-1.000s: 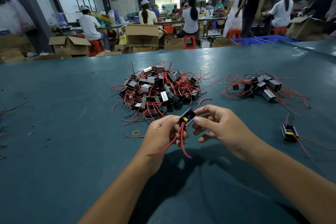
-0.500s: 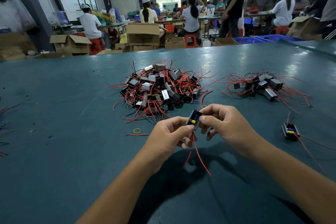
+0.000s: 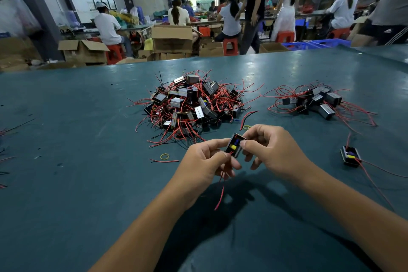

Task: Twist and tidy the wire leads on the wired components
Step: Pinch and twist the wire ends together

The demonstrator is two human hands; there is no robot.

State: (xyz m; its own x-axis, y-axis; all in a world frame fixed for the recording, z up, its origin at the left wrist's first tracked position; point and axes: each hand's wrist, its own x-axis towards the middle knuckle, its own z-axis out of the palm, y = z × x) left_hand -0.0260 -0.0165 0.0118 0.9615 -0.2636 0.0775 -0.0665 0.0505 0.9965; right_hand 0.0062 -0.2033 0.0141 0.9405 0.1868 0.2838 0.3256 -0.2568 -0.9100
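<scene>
Since half a second ago the red wire leads (image 3: 221,192) have swung closer in beneath the left hand (image 3: 204,164), and the person in black at the far benches has walked further left. Both hands are raised over the green table (image 3: 72,183), holding one small black component (image 3: 235,145) between them. That component, with yellow and blue parts showing on its face, is the landmark here. The right hand (image 3: 272,150) pinches its right side with thumb and curled fingers. The left hand pinches the leads just below it, thumb pressed against the forefinger, and the loose red ends hang down from the fingers toward the table. Left of the held component a yellow rubber band (image 3: 164,156) lies flat, with a stray red wire (image 3: 164,161) just beside it. Well to the right of the component a single component (image 3: 350,156) of the same kind lies on the table, its red leads trailing away. Beyond the held component sits a large heap (image 3: 189,104) of black units tangled in red wire. Beyond and to the right lies a smaller heap (image 3: 318,101). Farther off, past the table edge, stand cardboard boxes (image 3: 172,38) and red stools (image 3: 230,46), with workers seated at benches.
</scene>
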